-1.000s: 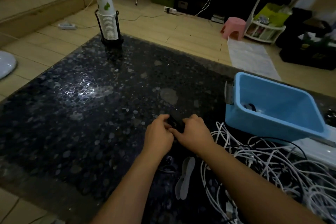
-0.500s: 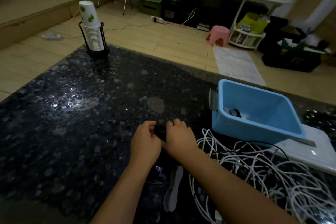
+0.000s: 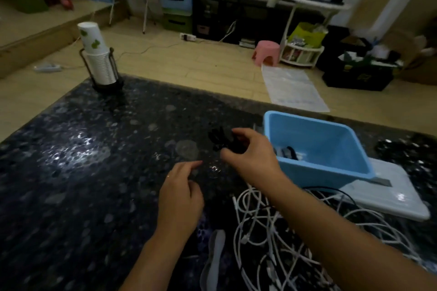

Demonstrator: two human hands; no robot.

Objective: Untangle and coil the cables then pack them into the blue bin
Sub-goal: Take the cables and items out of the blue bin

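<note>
The dark speckled table point(image 3: 71, 172) fills most of what I see, its surface glinting where the light hits on my left. On its right side sits the blue bin point(image 3: 350, 172), tilted a little, with its near edge resting on a pale flat lid point(image 3: 390, 198) lying under it; inside the bin I can make out a coiled cable point(image 3: 289, 152) at the bottom. In front of the bin, near my right forearm, a tangle of white cables point(image 3: 260, 231) sprawls across the table, with a few black strands running through it. At the far left corner stands a stack of paper cups point(image 3: 98, 59) in a black wire holder.

My right hand point(image 3: 250, 156) is raised above the table just left of the bin, thumb and fingers curled around a small black cable bundle point(image 3: 218, 140), which sticks out past my fingertips. My left hand point(image 3: 179, 198) hovers low over the table, holding nothing, fingers loosely bent with the index finger stretched forward. A grey flat strip point(image 3: 214, 260) lies near my left wrist.
</note>
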